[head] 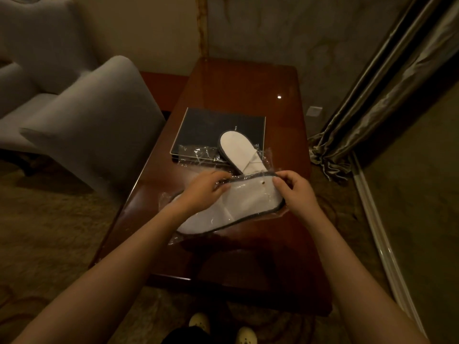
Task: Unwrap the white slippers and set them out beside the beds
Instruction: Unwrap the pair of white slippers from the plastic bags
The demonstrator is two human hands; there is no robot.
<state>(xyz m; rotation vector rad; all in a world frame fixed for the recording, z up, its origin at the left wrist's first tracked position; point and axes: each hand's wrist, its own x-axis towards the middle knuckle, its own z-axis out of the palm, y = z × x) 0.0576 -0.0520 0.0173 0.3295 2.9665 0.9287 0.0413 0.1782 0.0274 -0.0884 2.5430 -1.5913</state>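
Head view, looking down: two pale shoes (223,328) show at the bottom edge, on patterned carpet (37,256). Both bare forearms reach forward over a glossy wooden table (248,83).

Near the table's front half lies a white slipper (223,209) with a dark edge trim, wrapped in clear plastic (173,238) that crinkles out past its left and lower ends. The left hand (201,192) rests on the slipper's upper left part, fingers curled and pinching the plastic along the top edge. The right hand (295,192) grips the slipper's right end, thumb and fingers closed on the wrapping at the trim. The two hands are close together, a short stretch of film between them.

Just beyond, touching the held slipper's top edge, a second slipper (237,152) lies sole-up and tilted, partly on loose plastic and partly on a dark folder (211,127) with a thin light border.

Left of the table stands a grey armchair (94,125). On the right, a heavy curtain (372,108) hangs to the floor, bunched at its foot. A plain wall (285,33) rises behind the table.
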